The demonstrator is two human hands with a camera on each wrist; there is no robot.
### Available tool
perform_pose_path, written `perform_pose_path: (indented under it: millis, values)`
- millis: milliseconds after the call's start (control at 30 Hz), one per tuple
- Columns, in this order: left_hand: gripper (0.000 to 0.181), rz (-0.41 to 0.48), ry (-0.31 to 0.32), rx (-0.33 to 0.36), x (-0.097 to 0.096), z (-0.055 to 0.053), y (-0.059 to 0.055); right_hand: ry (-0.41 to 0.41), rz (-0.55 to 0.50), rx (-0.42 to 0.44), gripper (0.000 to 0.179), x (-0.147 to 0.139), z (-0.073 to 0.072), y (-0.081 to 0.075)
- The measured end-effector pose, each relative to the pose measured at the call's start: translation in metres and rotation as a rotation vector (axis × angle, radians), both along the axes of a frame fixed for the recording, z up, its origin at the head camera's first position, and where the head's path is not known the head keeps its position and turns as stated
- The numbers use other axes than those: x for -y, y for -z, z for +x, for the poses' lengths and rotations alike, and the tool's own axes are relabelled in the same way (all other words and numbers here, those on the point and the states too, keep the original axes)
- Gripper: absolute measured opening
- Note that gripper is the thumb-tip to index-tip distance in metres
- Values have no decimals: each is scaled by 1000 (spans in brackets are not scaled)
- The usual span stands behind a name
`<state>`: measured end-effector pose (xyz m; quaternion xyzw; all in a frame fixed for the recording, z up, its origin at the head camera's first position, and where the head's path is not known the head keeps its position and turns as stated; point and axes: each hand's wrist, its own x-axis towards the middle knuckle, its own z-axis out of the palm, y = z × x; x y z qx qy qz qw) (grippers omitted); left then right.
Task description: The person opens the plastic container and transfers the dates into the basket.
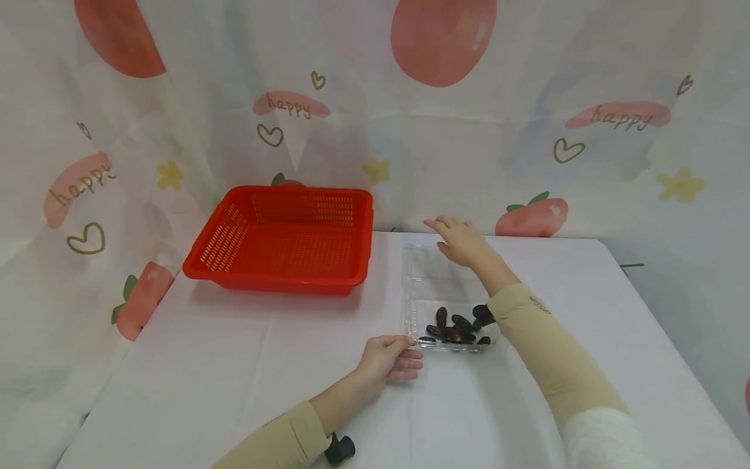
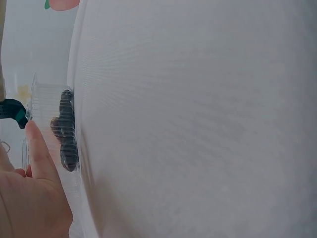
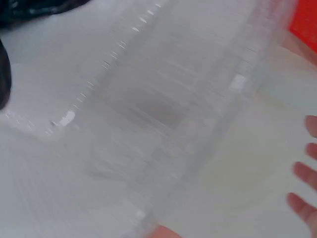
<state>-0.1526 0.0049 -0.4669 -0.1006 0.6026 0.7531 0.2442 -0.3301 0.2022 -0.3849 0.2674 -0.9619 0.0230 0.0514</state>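
A clear plastic clamshell box (image 1: 415, 312) stands with its lid (image 1: 426, 266) folded back toward the far table edge. Dark brown dates (image 1: 454, 332) lie in the near half, and from the side several (image 2: 68, 129) show through its wall. My left hand (image 1: 387, 363) is at the near left corner, a straight digit touching the rim in the left wrist view and the other fingers loosely bent below. Over the far end of the lid, my right hand (image 1: 463, 243) has its fingers extended and spread, with nothing held. Whether it touches the lid is unclear.
A red plastic basket (image 1: 275, 284) with slotted sides stands on the white table (image 1: 293, 365), left of the box. A patterned curtain (image 1: 351, 130) hangs behind the table. Dark wrist-worn devices (image 1: 340, 449) sit at both cuffs.
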Motion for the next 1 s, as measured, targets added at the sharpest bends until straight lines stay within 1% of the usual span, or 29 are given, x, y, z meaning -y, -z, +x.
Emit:
perform_pose_path:
  millis: [100,200,300,367,467,633,733,867,1000]
  values:
    - [30,9,-2,-6,0,0,1,22,-49,88,54,-4,10,-16]
    - [30,11,-1,-11,0,0,2,50,-142,190,55,-13,24,-29]
    - [30,8,2,-12,-1,0,2,75,-237,265,55,-26,36,-34]
    - [30,4,0,-13,-1,0,1,103,-301,292,55,-36,44,-33]
    - [31,-2,-1,-12,0,1,1,171,-407,328,53,-54,56,-28]
    - [30,-3,-3,-2,1,0,0,293,-594,381,53,-83,80,-12]
    - [31,-8,0,7,2,0,-1,342,-671,426,57,-97,94,0]
    - [31,-14,3,6,2,0,-2,380,-770,551,60,-110,108,15]
    - [31,-11,4,-2,1,0,-1,406,-875,679,60,-117,118,29]
